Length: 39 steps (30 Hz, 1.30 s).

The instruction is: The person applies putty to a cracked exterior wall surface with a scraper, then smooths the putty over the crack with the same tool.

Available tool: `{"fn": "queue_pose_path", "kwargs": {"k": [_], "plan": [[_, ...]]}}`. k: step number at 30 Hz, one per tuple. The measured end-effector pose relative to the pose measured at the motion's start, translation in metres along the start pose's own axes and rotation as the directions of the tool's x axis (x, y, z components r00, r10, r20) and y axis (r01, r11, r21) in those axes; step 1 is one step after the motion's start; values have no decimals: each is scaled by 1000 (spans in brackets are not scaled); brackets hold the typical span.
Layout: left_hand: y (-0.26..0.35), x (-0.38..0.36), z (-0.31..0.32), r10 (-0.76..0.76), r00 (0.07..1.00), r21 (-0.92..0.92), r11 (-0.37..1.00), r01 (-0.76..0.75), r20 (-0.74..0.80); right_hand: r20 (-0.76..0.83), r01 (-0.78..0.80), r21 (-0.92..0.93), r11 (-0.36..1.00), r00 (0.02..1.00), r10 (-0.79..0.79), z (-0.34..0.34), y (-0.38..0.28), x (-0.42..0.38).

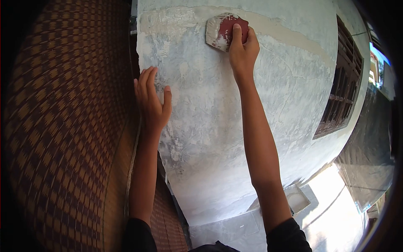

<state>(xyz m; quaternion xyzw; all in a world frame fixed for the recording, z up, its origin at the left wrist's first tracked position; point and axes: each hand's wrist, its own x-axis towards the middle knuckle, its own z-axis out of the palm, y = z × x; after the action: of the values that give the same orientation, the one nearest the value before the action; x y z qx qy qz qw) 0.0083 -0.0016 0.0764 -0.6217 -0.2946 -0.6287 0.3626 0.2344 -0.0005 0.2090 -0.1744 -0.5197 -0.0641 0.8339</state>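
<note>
High on the pale, patchy wall (210, 113), my right hand (244, 52) grips a red scraper (224, 31) smeared with light paste. Its flat face lies against the wall, with the thumb on top. A band of beige wet-looking paste (289, 35) runs to the right of the scraper, and more paste shows to its left. My left hand (153, 98) rests at the wall's left edge with its fingers apart, holding nothing.
A brown woven mat surface (71, 113) fills the left side. On the right is a dark wooden window with bars (342, 88). Below, a shallow tray (297, 199) lies on the grey floor (231, 231), near a dark sheet (367, 147).
</note>
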Motion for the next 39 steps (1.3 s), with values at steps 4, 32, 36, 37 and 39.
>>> {"fn": "queue_pose_path", "kwargs": {"k": [4, 32, 36, 37, 39], "plan": [[8, 1, 1, 8, 1000, -17, 1000, -8, 10, -17, -23, -68, 997, 1000, 22, -16, 9, 7], [225, -37, 148, 123, 992, -508, 857, -90, 30, 54, -277, -257, 926, 952, 300, -370, 23, 15], [304, -52, 193, 137, 988, -624, 779, -61, 75, -23, -272, -362, 892, 959, 284, -462, 15, 20], [323, -58, 205, 137, 987, -655, 754, -50, 82, -18, -276, -423, 863, 955, 297, -487, 13, 20], [360, -74, 225, 140, 985, -693, 721, -32, 100, -45, -304, -471, 828, 946, 322, -536, 13, 17]]}}
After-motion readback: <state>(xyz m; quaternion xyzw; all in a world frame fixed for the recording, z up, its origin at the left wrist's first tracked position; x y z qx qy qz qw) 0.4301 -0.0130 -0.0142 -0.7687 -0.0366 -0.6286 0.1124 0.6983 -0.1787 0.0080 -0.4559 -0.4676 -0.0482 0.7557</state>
